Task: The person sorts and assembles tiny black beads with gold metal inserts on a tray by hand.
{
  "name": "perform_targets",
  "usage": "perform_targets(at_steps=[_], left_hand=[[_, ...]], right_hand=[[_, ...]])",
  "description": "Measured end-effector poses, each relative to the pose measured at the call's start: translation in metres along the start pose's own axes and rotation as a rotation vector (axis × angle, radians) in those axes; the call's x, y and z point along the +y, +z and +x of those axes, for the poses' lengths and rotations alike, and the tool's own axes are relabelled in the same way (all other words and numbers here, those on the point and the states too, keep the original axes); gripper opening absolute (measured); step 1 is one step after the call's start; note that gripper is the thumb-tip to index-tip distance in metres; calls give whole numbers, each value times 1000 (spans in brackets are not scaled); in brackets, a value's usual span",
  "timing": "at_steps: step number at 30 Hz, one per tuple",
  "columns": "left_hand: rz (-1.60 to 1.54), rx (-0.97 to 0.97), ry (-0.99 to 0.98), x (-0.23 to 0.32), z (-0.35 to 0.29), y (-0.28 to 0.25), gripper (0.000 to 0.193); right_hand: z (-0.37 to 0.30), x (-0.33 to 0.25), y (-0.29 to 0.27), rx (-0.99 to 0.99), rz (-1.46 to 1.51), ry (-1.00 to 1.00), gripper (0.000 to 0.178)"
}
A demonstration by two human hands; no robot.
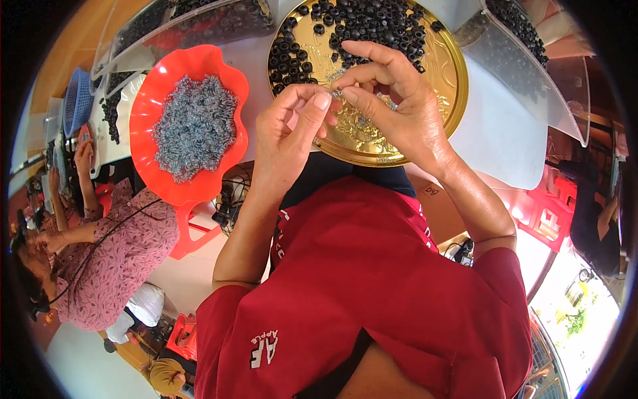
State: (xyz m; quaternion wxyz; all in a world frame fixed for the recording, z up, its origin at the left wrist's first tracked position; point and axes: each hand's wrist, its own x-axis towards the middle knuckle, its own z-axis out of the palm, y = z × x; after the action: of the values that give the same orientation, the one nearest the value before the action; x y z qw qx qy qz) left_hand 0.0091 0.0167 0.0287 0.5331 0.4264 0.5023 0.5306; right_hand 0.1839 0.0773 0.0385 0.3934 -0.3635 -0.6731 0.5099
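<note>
My left hand [292,130] and my right hand [404,110] meet above the near part of a round gold tray [458,80]. Both thumbs and forefingers are pinched on a tiny silvery piece [336,94], which looks like a small metal spring; the fingertips partly hide it. The other fingers of my right hand stay loosely raised. Black round caps [372,26] with hollow centres lie across the far and left parts of the tray. Left of my hands, a red scalloped bowl [143,126] holds a heap of small metal springs [196,126].
Clear plastic bins [193,36] with black parts stand at the far left, and another bin [525,73] at the right. A blue basket [78,100] sits at the left edge. Another person in a pink patterned top [119,256] sits to the left. A red stool [555,206] stands right.
</note>
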Motion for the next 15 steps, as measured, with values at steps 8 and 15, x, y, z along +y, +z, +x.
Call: perform_targets(at_steps=[8,15], left_hand=[[-368,-64,-213,1,2,-5,20],[-52,36,147,-3,-3,6,18]], right_hand=[[0,7,2,25,-29,-183,49],[-1,6,2,47,28,-65,50]])
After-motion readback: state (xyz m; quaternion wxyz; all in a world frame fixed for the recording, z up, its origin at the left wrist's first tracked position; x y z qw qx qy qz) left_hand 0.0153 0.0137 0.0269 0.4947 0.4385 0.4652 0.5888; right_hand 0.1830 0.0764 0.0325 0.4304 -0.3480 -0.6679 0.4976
